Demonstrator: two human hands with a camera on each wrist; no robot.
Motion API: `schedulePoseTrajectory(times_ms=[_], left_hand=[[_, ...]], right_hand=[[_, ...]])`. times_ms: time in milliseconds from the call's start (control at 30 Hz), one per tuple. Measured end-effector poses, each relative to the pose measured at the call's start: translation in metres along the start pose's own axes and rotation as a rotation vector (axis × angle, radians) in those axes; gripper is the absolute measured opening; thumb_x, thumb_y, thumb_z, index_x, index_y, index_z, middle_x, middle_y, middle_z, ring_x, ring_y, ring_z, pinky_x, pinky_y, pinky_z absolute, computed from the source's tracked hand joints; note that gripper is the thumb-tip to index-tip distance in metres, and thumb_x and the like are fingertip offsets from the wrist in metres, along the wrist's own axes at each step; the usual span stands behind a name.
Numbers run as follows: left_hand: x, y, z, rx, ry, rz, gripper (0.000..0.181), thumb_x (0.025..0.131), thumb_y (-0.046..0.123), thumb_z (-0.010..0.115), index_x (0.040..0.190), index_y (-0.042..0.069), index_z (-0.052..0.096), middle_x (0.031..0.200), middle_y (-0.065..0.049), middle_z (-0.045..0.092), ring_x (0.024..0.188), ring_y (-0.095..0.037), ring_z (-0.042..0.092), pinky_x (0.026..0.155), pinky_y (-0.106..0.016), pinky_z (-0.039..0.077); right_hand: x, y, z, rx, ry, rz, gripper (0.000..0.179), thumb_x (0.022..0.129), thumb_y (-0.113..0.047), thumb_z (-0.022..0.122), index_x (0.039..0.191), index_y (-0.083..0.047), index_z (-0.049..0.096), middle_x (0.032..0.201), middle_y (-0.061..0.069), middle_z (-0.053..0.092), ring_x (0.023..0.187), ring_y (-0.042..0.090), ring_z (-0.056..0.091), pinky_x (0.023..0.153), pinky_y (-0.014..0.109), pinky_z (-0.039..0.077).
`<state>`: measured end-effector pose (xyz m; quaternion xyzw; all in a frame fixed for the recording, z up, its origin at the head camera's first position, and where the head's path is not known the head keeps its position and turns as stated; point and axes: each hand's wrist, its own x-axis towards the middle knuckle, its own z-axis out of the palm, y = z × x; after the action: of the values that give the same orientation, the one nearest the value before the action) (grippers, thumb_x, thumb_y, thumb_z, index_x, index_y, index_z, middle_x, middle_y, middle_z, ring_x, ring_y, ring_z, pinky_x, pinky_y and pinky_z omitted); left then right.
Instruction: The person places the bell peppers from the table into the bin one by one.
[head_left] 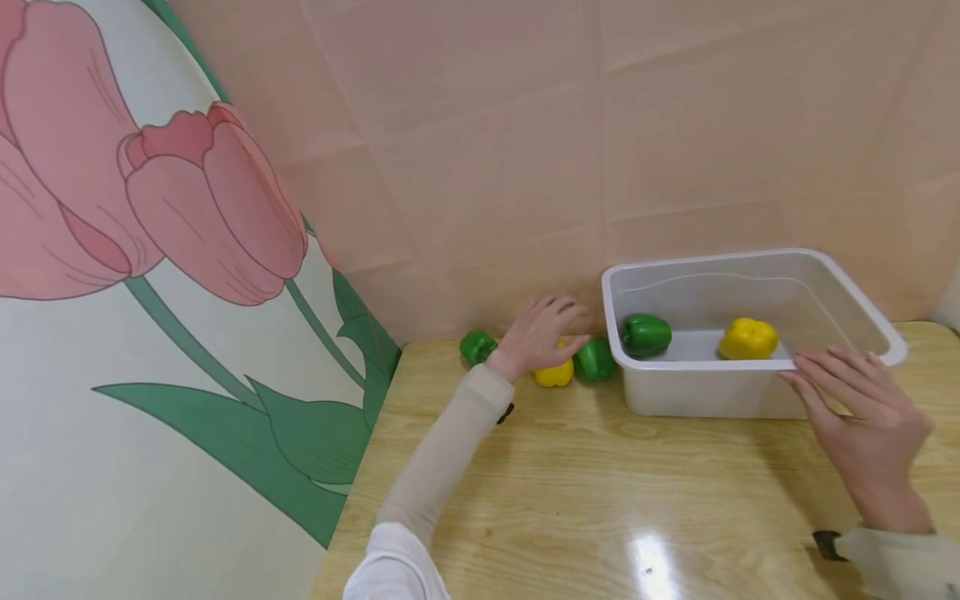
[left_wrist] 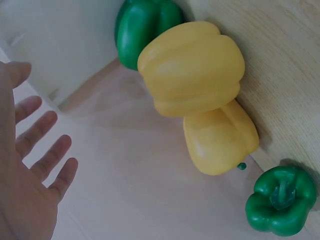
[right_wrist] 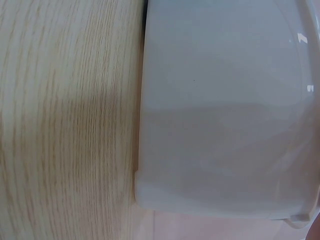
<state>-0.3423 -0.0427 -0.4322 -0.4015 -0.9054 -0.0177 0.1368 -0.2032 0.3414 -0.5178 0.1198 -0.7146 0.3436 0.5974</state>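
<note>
Above a row of bell peppers at the table's back edge, my left hand (head_left: 542,333) reaches with fingers spread, holding nothing. In the left wrist view two yellow bell peppers, one nearer (left_wrist: 192,67) and one behind (left_wrist: 220,140), overlap beside a green bell pepper (left_wrist: 142,30). Another green bell pepper (left_wrist: 282,200) shows its stem. My right hand (head_left: 870,408) pinches the front rim of a white plastic bin (head_left: 712,392) near its right end. Inside the bin lie a green bell pepper (head_left: 647,334) and a yellow bell pepper (head_left: 748,339).
The wooden table (head_left: 555,500) stretches toward me in front of the bin. A pinkish cloth (head_left: 480,167) hangs directly behind the table. On the left is a wall (head_left: 210,475) painted with tulips.
</note>
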Motion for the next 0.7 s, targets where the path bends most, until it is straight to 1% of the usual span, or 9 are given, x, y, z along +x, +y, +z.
schedulePoseTrajectory(times_ms=[167,400,500,700], left_hand=[[-0.003,0.0,0.006,0.016,-0.023,-0.012,0.049,0.107,0.05,0.057,0.146,0.021,0.064,0.149,-0.003,0.059,0.134,-0.024,0.056,0.115,-0.041,0.047],[-0.006,-0.002,0.011,0.067,-0.038,-0.015,0.053,0.107,0.053,0.056,0.149,0.021,0.062,0.152,-0.004,0.058,0.138,-0.025,0.055,0.116,-0.041,0.047],[-0.007,-0.003,0.015,0.084,-0.064,-0.028,0.056,0.107,0.054,0.057,0.153,0.022,0.059,0.155,-0.004,0.056,0.141,-0.026,0.053,0.118,-0.043,0.045],[-0.008,-0.002,0.023,0.08,-0.095,-0.044,0.063,0.104,0.054,0.061,0.159,0.025,0.052,0.158,-0.005,0.055,0.144,-0.028,0.051,0.117,-0.046,0.045]], right_hand=[[0.0,0.001,-0.001,-0.002,-0.005,0.001,0.032,0.089,-0.037,0.089,0.097,-0.006,0.086,0.112,0.009,0.081,0.121,0.017,0.074,0.117,0.033,0.048],[-0.001,0.002,-0.001,-0.019,-0.014,-0.001,0.032,0.09,-0.038,0.088,0.099,-0.007,0.086,0.113,0.009,0.08,0.122,0.018,0.073,0.117,0.033,0.048],[-0.001,0.002,-0.002,-0.024,-0.018,-0.002,0.033,0.09,-0.039,0.088,0.099,-0.007,0.086,0.113,0.009,0.08,0.123,0.018,0.073,0.118,0.033,0.048],[-0.001,0.002,-0.002,-0.022,-0.018,0.0,0.033,0.09,-0.039,0.088,0.099,-0.007,0.086,0.113,0.008,0.08,0.122,0.017,0.074,0.118,0.033,0.047]])
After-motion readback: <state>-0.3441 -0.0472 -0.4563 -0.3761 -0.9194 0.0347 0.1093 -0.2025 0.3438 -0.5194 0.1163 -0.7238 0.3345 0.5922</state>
